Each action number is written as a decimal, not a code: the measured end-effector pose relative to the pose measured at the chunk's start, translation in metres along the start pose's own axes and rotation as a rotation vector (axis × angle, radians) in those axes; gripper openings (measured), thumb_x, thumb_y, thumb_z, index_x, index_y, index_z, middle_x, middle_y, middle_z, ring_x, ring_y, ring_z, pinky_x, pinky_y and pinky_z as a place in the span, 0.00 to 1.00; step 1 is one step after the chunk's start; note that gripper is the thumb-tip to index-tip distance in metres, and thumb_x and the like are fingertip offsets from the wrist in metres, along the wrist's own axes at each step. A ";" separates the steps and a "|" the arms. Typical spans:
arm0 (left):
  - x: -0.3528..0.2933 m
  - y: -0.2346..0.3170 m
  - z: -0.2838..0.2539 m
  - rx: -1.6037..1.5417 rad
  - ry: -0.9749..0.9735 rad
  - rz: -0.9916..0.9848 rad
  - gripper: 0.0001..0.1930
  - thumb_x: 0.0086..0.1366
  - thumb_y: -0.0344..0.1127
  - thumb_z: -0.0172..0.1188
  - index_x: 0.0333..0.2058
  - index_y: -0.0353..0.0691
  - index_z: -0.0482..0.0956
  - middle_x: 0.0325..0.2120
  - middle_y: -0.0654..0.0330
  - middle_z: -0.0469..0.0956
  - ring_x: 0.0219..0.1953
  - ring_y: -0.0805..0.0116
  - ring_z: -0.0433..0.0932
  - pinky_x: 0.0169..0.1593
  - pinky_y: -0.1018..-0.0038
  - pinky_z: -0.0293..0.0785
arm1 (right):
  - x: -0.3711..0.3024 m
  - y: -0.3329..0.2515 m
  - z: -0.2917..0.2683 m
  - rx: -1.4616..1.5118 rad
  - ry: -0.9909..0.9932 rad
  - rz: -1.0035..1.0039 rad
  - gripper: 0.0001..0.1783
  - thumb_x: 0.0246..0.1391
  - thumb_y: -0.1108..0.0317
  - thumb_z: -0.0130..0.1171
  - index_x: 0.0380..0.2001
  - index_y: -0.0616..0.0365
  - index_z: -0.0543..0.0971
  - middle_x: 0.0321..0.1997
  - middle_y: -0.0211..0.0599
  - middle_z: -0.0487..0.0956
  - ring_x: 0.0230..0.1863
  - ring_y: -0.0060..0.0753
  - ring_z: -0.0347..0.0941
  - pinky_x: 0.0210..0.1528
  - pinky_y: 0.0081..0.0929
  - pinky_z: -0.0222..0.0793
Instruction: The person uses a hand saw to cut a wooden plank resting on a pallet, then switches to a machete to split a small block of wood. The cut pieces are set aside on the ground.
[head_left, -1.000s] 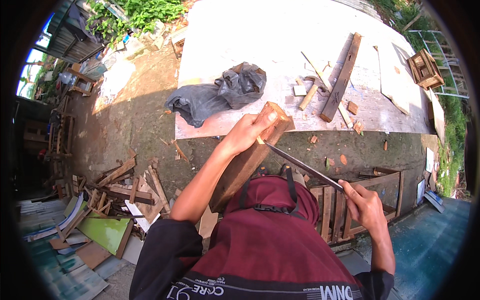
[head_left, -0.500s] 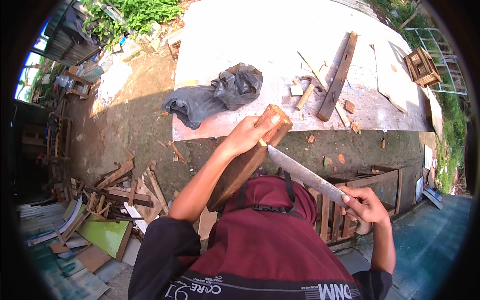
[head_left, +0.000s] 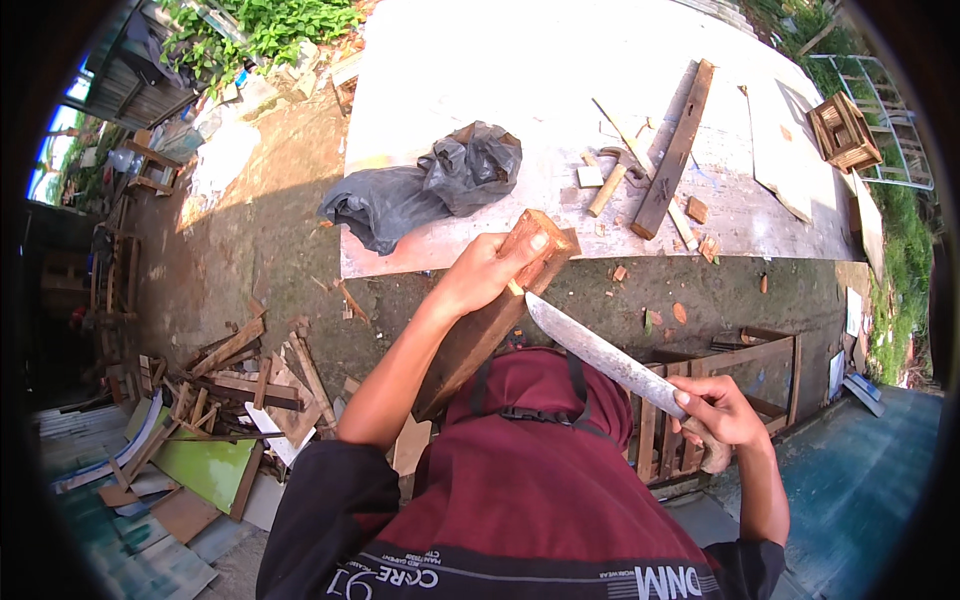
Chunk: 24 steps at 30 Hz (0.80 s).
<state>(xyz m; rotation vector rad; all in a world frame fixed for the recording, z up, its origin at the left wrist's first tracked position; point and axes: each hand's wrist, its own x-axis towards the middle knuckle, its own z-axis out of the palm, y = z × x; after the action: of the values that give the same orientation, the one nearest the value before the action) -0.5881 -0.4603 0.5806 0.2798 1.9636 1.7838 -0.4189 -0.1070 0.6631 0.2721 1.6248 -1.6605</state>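
Note:
My left hand (head_left: 478, 276) is closed round the upper part of a thick wooden beam (head_left: 470, 350), held tilted in front of my body. Its rough sawn end points up and away. In my right hand (head_left: 722, 410) I grip a machete (head_left: 610, 352) by its wooden handle, thumb along the base of the blade. The blade slants up to the left, and its tip lies against or very near the beam's right side, just below my left thumb. A small pale nick shows on the wood there.
A whitish table (head_left: 600, 235) ahead bears a black plastic bag (head_left: 440, 185), a hammer (head_left: 610, 185), a long dark plank (head_left: 675, 155) and small offcuts. Scrap wood (head_left: 250, 380) is piled at left. A wooden frame (head_left: 765, 355) stands at right, with a slatted crate (head_left: 845, 132) farther back.
The beam and machete have shifted slightly left with both hands. The blade's tip stays by the beam's side, and both grips are unchanged.

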 end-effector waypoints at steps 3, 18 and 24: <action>0.000 -0.005 0.007 0.069 0.009 0.005 0.33 0.70 0.65 0.56 0.32 0.32 0.83 0.23 0.63 0.79 0.29 0.77 0.75 0.36 0.73 0.73 | -0.005 -0.001 -0.001 -0.123 0.067 -0.004 0.18 0.72 0.68 0.54 0.60 0.62 0.78 0.26 0.30 0.79 0.19 0.15 0.66 0.22 0.18 0.64; 0.015 -0.034 0.011 0.236 0.073 -0.075 0.36 0.69 0.67 0.56 0.36 0.29 0.85 0.26 0.57 0.82 0.33 0.74 0.78 0.42 0.70 0.75 | -0.024 -0.029 0.032 -1.155 0.460 -0.371 0.23 0.56 0.76 0.62 0.56 0.50 0.82 0.27 0.43 0.78 0.26 0.50 0.76 0.28 0.41 0.71; 0.034 -0.031 -0.003 0.083 0.074 -0.162 0.37 0.71 0.67 0.53 0.38 0.29 0.83 0.32 0.61 0.80 0.37 0.76 0.74 0.44 0.75 0.72 | 0.007 -0.009 0.019 -1.043 0.476 -0.491 0.22 0.59 0.73 0.62 0.57 0.51 0.81 0.28 0.42 0.80 0.25 0.47 0.77 0.29 0.40 0.72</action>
<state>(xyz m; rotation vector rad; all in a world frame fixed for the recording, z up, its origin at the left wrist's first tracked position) -0.6147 -0.4520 0.5438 0.0799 2.0520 1.6349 -0.4223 -0.1284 0.6689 -0.3152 2.8464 -0.8521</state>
